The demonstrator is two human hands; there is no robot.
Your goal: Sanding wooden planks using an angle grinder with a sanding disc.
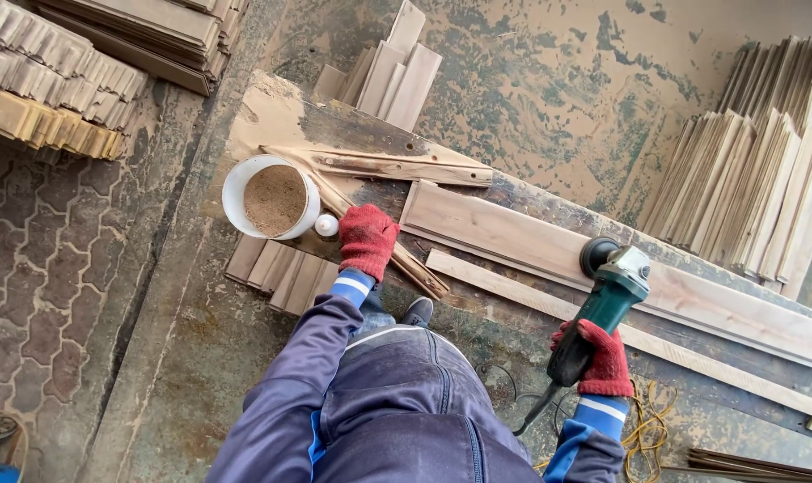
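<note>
Step in hand: sanding the face of the long plank (pixel 549 246) with the angle grinder (pixel 607 295), as judged from the disc resting at the plank's near edge.
Right hand (pixel 603 358): red glove, fingers closed around the grinder's dark green body near its rear end; the cable trails down from there toward the floor.
Left hand (pixel 366 237): red glove, fingers curled and pressed down on a narrow wood strip (pixel 397 255) near the left end of the workbench (pixel 477 313); whether they wrap round the strip cannot be told.
Workpiece location: the plank lies lengthwise along the bench, from the middle out to the right end, with a thinner batten (pixel 513 286) just beside it on the near side.
Disc contact: the head sits at the plank's near edge, roughly mid-length. The disc should be kept nearly flat to the face, since a tilted disc is likely to gouge.
Support: the plank looks unclamped. The bracing hand is well apart from the disc; moving it onto the plank itself would probably steady it better.
Cable: it should be kept behind the tool, clear of the yellow cord (pixel 647 420) on the floor.
Nearby items: white bucket of sawdust (pixel 272 199) and a small white bottle (pixel 326 225) at the left end, both away from the disc's path.
</note>
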